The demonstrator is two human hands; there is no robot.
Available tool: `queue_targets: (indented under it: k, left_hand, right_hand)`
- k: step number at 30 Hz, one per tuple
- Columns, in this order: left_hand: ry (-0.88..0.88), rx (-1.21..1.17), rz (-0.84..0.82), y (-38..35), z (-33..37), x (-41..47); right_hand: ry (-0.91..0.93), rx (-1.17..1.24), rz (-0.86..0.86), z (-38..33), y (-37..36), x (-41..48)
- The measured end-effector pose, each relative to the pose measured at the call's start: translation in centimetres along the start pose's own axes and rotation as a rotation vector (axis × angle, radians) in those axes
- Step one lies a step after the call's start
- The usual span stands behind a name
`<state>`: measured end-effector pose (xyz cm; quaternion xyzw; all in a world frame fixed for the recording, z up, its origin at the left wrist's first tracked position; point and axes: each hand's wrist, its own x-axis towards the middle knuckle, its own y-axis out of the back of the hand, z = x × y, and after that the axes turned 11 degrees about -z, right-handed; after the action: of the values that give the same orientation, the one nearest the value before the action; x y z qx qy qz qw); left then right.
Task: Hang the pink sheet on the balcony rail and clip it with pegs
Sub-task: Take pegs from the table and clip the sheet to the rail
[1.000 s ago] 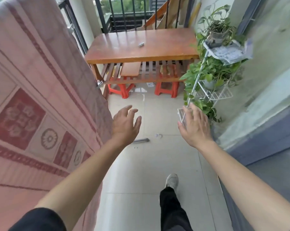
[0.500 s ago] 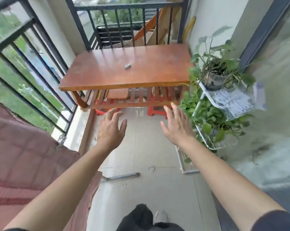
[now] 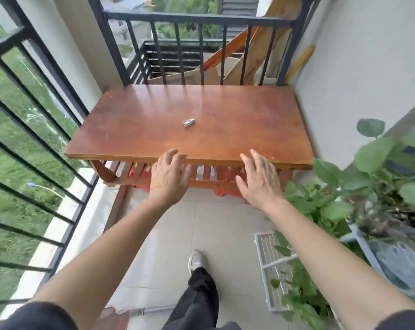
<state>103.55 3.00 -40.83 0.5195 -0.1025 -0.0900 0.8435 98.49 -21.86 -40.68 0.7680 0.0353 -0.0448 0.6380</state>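
Observation:
A small metal peg lies near the middle of the brown wooden table at the balcony's far end. My left hand and my right hand are stretched forward, both empty with fingers spread, their fingertips at the table's near edge. The peg sits well beyond both hands. The black balcony rail runs along the left side. Only a sliver of pink cloth shows at the bottom edge.
A white wire plant stand with leafy potted plants crowds the right side. Red plastic stools stand under the table. A metal rod lies on the tiled floor by my shoe.
I have walked toward the table, which now looms much closer. The pink sheet on the left rail has slid out of view behind me. Both hands stay empty and reach further forward.

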Motion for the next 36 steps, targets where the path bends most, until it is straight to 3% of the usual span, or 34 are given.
queue_targets:
  k: [8, 17, 21, 28, 31, 36]
  left_hand:
    - [0.13, 0.005, -0.051, 1.1, -7.2, 16.5]
    - [0.335, 0.01, -0.101, -1.5, -13.0, 26.8]
    - [0.54, -0.022, -0.274, -5.3, -16.2, 29.6]
    - [0.857, -0.063, -0.561, -13.8, -19.1, 30.7]
    - [0.878, -0.041, -0.634, -16.1, -19.2, 29.9]
    - [0.88, -0.081, -0.677, -15.3, -19.3, 29.9]
  right_hand:
    - [0.04, 0.02, -0.124, -2.8, 1.2, 19.9]
    - [0.15, -0.031, -0.337, -3.8, -2.5, 36.2]
    - [0.193, -0.108, -0.533, -4.0, -6.0, 43.0]
    - [0.42, -0.198, -0.652, -4.7, -13.4, 52.1]
    - [0.495, -0.275, -0.687, -5.2, -15.0, 53.9]
    - [0.528, -0.256, -0.589, -5.2, -15.6, 54.5]
